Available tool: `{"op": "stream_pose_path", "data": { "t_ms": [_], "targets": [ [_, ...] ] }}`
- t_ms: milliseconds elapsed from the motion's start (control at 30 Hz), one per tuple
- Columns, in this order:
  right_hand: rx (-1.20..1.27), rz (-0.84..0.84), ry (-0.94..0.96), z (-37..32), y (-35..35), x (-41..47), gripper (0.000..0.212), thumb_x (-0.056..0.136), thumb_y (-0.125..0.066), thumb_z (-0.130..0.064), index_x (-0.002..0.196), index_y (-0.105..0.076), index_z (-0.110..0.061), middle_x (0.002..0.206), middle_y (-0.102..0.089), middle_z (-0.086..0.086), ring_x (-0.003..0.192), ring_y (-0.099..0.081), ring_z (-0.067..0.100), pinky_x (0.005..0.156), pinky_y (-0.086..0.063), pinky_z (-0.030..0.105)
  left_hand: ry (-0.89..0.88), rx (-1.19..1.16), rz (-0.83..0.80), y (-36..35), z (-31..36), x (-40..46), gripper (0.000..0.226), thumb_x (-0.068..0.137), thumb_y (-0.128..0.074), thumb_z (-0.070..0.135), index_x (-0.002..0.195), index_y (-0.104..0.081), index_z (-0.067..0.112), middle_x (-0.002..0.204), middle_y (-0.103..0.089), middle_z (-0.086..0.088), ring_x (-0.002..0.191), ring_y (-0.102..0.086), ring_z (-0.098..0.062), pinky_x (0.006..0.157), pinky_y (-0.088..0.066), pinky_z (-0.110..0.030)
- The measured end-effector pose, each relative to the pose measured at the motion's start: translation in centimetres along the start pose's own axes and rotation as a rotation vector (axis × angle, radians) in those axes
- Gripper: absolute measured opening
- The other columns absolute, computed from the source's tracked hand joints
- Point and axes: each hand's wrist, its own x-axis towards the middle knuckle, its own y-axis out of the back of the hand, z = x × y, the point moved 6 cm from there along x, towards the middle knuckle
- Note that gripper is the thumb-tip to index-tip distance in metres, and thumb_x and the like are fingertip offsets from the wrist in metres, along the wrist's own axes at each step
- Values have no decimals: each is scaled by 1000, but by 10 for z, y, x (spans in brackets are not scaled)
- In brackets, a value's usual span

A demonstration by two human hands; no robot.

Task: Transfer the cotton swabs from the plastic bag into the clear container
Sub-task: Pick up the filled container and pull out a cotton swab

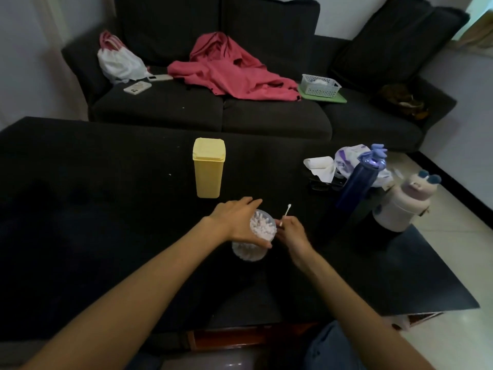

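A clear round container (pixel 252 252) stands on the black table (pixel 106 209), packed with upright cotton swabs (pixel 262 227). My left hand (pixel 238 222) grips the container from the left, thumb on its near side and fingers curved round its far rim. My right hand (pixel 290 232) is just right of the container and pinches a single cotton swab (pixel 285 213), which points up and away. No plastic bag of swabs can be made out near the hands.
A yellow lidded box (pixel 208 168) stands behind the container. At the right are a dark blue bottle (pixel 356 182), a white bottle (pixel 402 206), tissues and a crumpled wrapper (pixel 346 158). A dark sofa (pixel 213 110) with a pink garment lies beyond the table.
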Motion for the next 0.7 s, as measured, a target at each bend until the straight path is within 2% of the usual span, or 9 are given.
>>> {"op": "stream_pose_path", "data": {
  "t_ms": [100,200,267,333,433,567,700],
  "targets": [
    [170,38,-25,15,-22,-4,17,98,-36,-19,94,-53,-17,103,-60,9,92,-58,18,74,-49,30,44,-5,-28,-12,-7,6,106,70,-58,74,150,-15,21,150,-32,-5,132,-38,-25,106,-34,-43],
    [262,70,-53,20,-40,-3,20,99,-34,-23,103,-52,-17,109,-59,10,102,-57,22,86,-47,36,90,37,-2,-16,-16,8,103,74,-53,74,150,-12,18,146,-36,-9,126,-44,-25,99,-38,-41],
    [297,96,-69,20,-48,-1,20,98,-33,-25,104,-52,-18,111,-59,10,103,-57,23,88,-47,38,94,141,49,-14,-18,7,102,77,-48,75,150,-12,14,143,-39,-11,123,-47,-25,96,-40,-39],
    [367,135,-96,22,-53,3,23,98,-32,-27,105,-51,-17,109,-59,11,97,-57,22,78,-49,35,85,217,87,-12,-17,9,102,78,-44,75,150,-12,10,141,-41,-12,122,-47,-24,96,-39,-37],
    [472,204,-107,21,-58,6,20,100,-30,-26,105,-48,-17,95,-55,7,81,-55,16,61,-44,28,68,233,82,-12,-18,10,103,79,-43,74,150,-10,8,141,-40,-14,120,-48,-25,94,-40,-35],
    [511,274,-73,23,-59,7,18,100,-30,-24,94,-46,-17,91,-54,7,76,-55,15,60,-44,27,41,229,57,-11,-18,10,101,80,-43,73,150,-8,9,144,-37,-14,120,-48,-26,93,-41,-35],
    [570,351,-60,24,-61,6,20,99,-30,-24,100,-46,-13,100,-54,12,81,-57,19,61,-47,28,12,280,42,-10,-19,9,100,82,-40,73,149,-9,7,142,-39,-15,116,-50,-27,92,-42,-37]
  ]
}}
